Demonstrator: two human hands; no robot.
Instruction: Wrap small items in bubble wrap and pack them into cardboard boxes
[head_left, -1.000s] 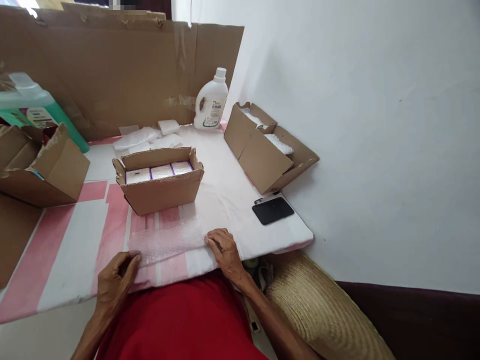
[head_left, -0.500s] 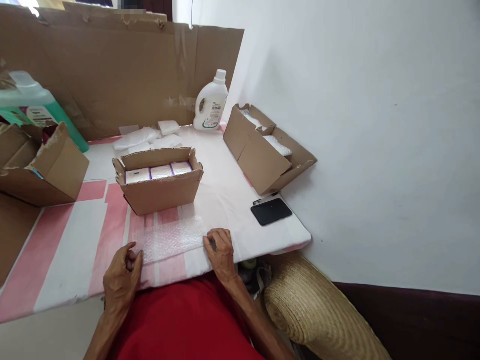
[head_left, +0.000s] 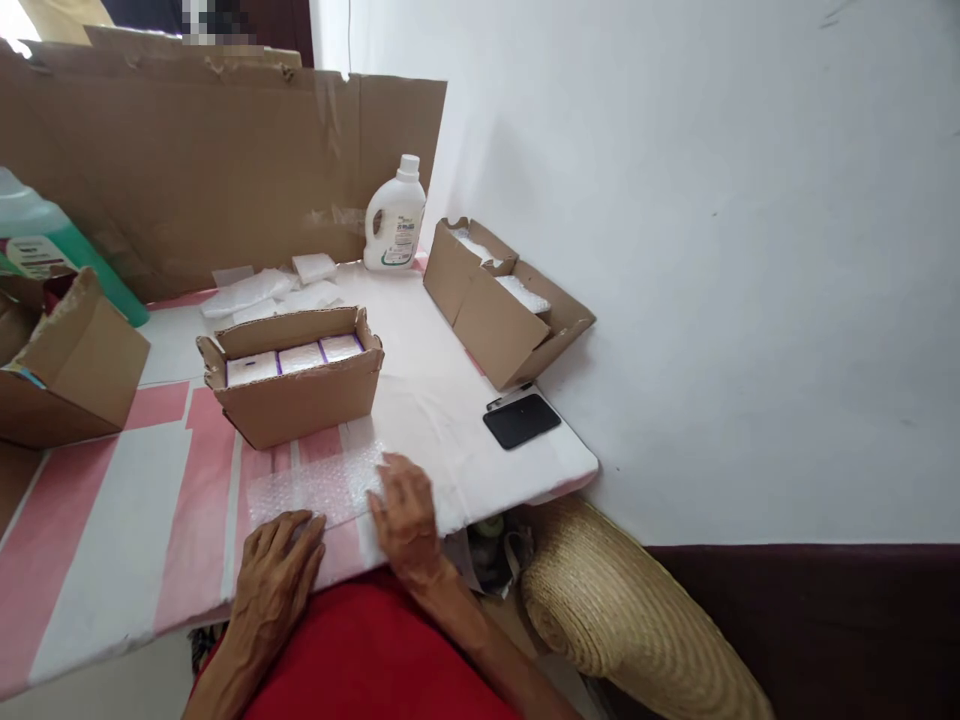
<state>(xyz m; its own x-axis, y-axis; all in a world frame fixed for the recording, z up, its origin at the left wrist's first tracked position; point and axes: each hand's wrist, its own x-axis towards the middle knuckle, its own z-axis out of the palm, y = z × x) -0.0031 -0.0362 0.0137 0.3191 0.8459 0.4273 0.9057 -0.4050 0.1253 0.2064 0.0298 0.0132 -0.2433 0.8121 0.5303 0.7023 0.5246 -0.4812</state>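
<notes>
A flat piece of clear bubble wrap (head_left: 319,485) lies on the striped cloth near the table's front edge. My left hand (head_left: 279,565) rests palm down at its near left corner, fingers stretched out over the edge. At the right end of the wrap is my right hand (head_left: 405,512), thumb and fingers apart and touching the sheet, without a visible grip. Just beyond the wrap stands an open cardboard box (head_left: 300,402) holding a row of white packets with purple edges (head_left: 300,358).
A black phone (head_left: 523,420) lies near the right edge. An angled cardboard box (head_left: 495,335) with bubble-wrapped contents stands by the wall. Behind are a white jug (head_left: 396,225), flat white packets (head_left: 247,293), and a cardboard panel (head_left: 247,170). A green-liquid bottle (head_left: 97,265) and another box (head_left: 105,360) stand left.
My left hand has gone from a curled hold at the wrap's left corner to lying flat. My right hand's fingers have spread at the right end. The view has shifted slightly right.
</notes>
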